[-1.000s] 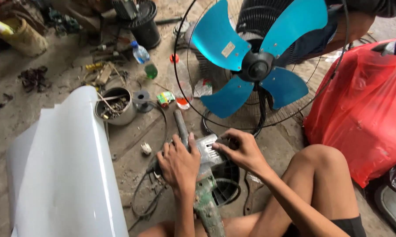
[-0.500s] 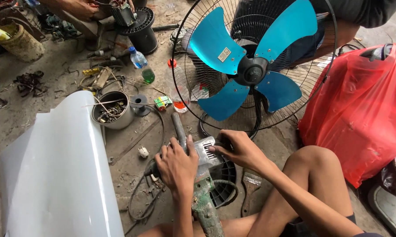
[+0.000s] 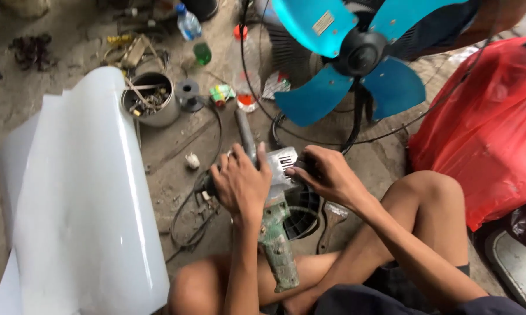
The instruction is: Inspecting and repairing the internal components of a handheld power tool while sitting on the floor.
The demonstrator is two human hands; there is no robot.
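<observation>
Green, worn-bodied angle grinder [image 3: 277, 245] was gripped at its silver metal head by the left hand [image 3: 239, 184]; the right hand [image 3: 327, 174] was clasped against the head's other side.

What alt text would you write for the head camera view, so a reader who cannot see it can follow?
Seen from above, a person sitting on a dirty floor grips a green angle grinder, left hand over its head and right hand at its silver side. A blue fan stands ahead, a curved white sheet lies left, and a red plastic bag right.
</observation>
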